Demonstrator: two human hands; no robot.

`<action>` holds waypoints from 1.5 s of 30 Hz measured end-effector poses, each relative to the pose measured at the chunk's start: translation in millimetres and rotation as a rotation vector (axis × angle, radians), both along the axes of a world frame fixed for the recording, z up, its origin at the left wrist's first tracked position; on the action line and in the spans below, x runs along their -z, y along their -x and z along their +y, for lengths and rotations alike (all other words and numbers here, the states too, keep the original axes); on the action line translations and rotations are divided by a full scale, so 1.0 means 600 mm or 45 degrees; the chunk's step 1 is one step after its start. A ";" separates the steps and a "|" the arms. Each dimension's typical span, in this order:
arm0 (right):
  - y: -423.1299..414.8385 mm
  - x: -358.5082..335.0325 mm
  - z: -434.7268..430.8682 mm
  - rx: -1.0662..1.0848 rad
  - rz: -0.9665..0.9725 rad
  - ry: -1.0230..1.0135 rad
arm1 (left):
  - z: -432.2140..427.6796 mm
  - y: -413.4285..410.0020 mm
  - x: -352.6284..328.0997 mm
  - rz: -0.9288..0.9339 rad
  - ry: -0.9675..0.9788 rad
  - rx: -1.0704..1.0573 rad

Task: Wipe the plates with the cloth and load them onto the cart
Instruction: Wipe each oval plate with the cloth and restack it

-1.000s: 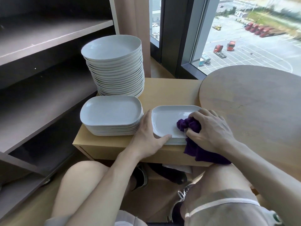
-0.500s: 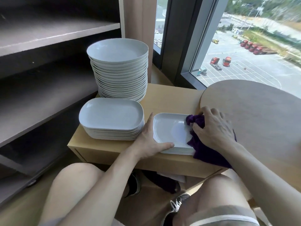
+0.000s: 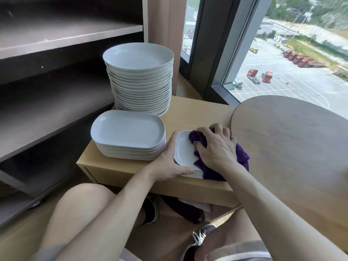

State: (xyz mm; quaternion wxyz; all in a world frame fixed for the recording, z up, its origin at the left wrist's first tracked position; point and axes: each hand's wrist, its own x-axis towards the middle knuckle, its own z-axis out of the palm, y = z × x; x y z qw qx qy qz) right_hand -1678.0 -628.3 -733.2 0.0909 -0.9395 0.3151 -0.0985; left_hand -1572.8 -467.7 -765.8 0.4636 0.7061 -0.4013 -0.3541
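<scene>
A small stack of white rectangular plates (image 3: pixel 183 149) lies near the front edge of a low wooden cabinet (image 3: pixel 199 113). My left hand (image 3: pixel 169 162) holds the stack's left and front edge, thumb along the front rim. My right hand (image 3: pixel 216 147) grips a bunched purple cloth (image 3: pixel 241 159) and presses it on the top plate; the cloth hangs over the stack's right side and hides much of the plate. The dark grey cart (image 3: pixel 56 102) with bare shelves stands to the left.
A stack of larger oblong white plates (image 3: pixel 128 132) sits left of the small stack. Behind it rises a tall stack of round white plates (image 3: pixel 139 72). A round wooden table (image 3: pixel 291 140) borders the cabinet on the right. My knees are below the cabinet's front edge.
My right hand has moved the purple cloth leftward and farther back across the top plate. The left hand keeps its hold on the stack. The camera view has shifted slightly.
</scene>
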 end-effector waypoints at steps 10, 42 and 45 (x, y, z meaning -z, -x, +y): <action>-0.010 -0.035 0.045 -0.456 0.209 -0.114 | 0.002 0.000 -0.003 0.162 -0.035 0.009; -0.025 -0.017 0.018 -0.208 0.191 0.170 | -0.001 0.009 -0.015 0.189 -0.009 -0.024; -0.048 -0.019 0.052 -0.242 0.193 0.115 | 0.000 0.013 -0.019 0.201 0.060 -0.005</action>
